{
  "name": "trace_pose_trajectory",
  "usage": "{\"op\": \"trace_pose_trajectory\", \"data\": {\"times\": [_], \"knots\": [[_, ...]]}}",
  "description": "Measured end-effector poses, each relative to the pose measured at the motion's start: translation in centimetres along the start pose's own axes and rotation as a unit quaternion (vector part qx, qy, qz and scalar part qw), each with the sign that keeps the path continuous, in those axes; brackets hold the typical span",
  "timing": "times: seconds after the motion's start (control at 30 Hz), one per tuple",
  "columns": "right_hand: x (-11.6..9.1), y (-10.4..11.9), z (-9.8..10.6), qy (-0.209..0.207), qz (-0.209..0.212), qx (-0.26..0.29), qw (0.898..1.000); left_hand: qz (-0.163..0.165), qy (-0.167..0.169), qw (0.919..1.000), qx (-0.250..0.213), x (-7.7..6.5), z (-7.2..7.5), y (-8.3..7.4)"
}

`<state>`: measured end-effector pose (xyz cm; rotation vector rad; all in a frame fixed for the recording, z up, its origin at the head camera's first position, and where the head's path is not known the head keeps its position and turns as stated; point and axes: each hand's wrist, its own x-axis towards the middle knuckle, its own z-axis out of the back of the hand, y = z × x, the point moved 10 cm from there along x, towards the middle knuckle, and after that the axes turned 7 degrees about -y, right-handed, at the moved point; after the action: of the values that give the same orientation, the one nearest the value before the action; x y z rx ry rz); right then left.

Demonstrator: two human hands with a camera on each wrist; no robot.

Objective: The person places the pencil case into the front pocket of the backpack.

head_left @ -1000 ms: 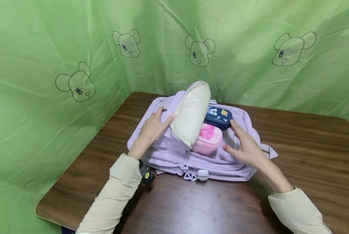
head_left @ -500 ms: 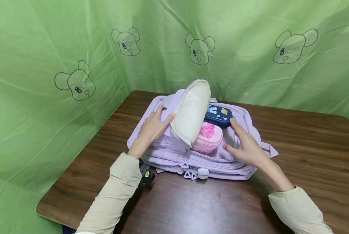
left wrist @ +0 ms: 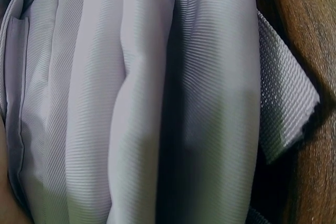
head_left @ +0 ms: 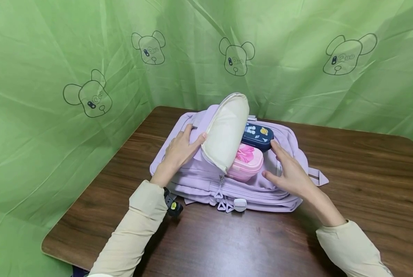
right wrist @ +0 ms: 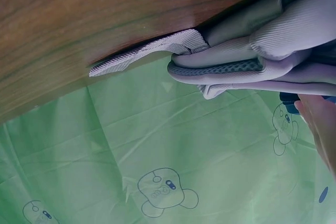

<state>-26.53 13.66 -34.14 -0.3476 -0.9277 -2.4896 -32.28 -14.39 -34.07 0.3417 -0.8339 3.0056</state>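
A lilac backpack (head_left: pixel 192 177) lies on the wooden table, its front pocket unzipped. My left hand (head_left: pixel 180 152) holds the raised pocket flap (head_left: pixel 227 132), thumb at the flap's edge, cream lining showing. Two cases sit in the pocket, their left ends hidden behind the flap: a navy hard case (head_left: pixel 260 137) with space pictures, and nearer me a pink case (head_left: pixel 246 163) with a flower. Fingertips of my right hand (head_left: pixel 291 173) touch the navy case's right end, the thumb spread apart from it. The left wrist view shows mostly backpack fabric (left wrist: pixel 142 103).
The brown table (head_left: pixel 227 242) extends in front and to both sides of the bag. A green curtain (head_left: pixel 192 69) with bear outlines hangs behind and at left. Zip pulls (head_left: pixel 221 206) hang at the bag's near edge; a strap end (head_left: pixel 318 177) sticks out right.
The navy case and my right hand have shifted very slightly left. My left hand stays at the flap. The whole head view has moved up a little.
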Motion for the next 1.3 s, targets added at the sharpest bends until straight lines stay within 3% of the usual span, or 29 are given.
{"op": "trace_pose_trajectory", "data": {"times": [1.3], "knots": [[-0.23,0.29,-0.68,0.02,0.019,-0.014,1.0,-0.004,-0.008,0.9999,0.006,-0.08,0.04,-0.14]]}}
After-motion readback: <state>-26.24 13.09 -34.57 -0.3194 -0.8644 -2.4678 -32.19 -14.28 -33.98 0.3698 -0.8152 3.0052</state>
